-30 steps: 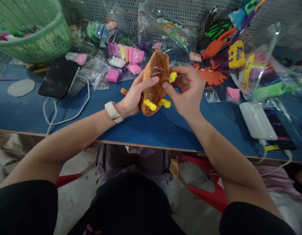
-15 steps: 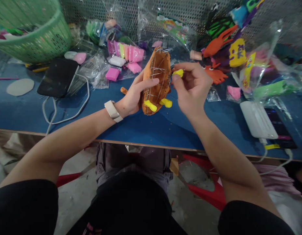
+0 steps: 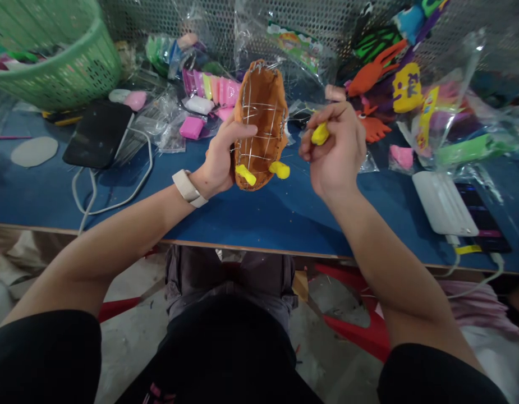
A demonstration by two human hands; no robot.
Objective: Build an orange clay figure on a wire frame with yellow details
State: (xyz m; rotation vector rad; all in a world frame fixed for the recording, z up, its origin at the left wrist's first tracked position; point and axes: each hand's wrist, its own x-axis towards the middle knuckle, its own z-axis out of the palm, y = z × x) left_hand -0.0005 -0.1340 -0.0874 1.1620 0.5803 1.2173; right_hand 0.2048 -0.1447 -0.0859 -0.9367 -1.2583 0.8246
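My left hand [image 3: 221, 151] is closed round the left side of an orange-brown clay shell [image 3: 265, 90], its thumb over the rim. The shell is long and hollow, with a wire frame showing across its open side. Two yellow clay pieces stick out near its lower end: a left one [image 3: 246, 174] and a right one [image 3: 279, 169]. To the right of the shell and apart from it, my right hand [image 3: 337, 157] holds a lump of yellow clay [image 3: 320, 134] in its curled fingers.
A green basket [image 3: 86, 67] stands at the back left, near a black device [image 3: 100, 132] with a white cable. Pink clay packs [image 3: 192, 127] and plastic bags lie behind the shell. Orange clay figures [image 3: 375, 129] are at the back right, a white power bank [image 3: 445, 203] and phone at the right.
The shell has risen and shifted slightly left, its hollow turned more towards me. My right hand has drawn back to the right, its yellow lump now resting in the curled fingers.
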